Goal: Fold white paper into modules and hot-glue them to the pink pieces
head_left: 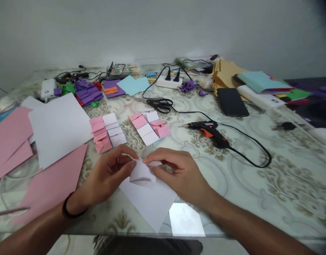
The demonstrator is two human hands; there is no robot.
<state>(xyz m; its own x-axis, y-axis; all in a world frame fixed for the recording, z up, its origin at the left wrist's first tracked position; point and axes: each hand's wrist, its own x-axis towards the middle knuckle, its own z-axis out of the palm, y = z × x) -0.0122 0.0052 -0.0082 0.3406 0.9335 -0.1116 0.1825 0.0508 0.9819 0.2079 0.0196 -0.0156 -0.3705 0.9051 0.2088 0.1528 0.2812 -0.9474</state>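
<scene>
Pinches small folded white paper (142, 173) in fingertips of left hand (108, 175) and right hand (186, 173), over white sheet (155, 207) at near middle of table (248, 191). Has glue gun (212, 131) farther to the right.

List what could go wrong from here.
The glue gun lies with its nozzle toward the nearer pink-and-white paper piece; if hot, it might mark the paper when bumped. The scissors lie beside a black cord, so a tug could drag them. The left hand and right hand pinch folded white paper; uneven pulling may tear it.
</scene>
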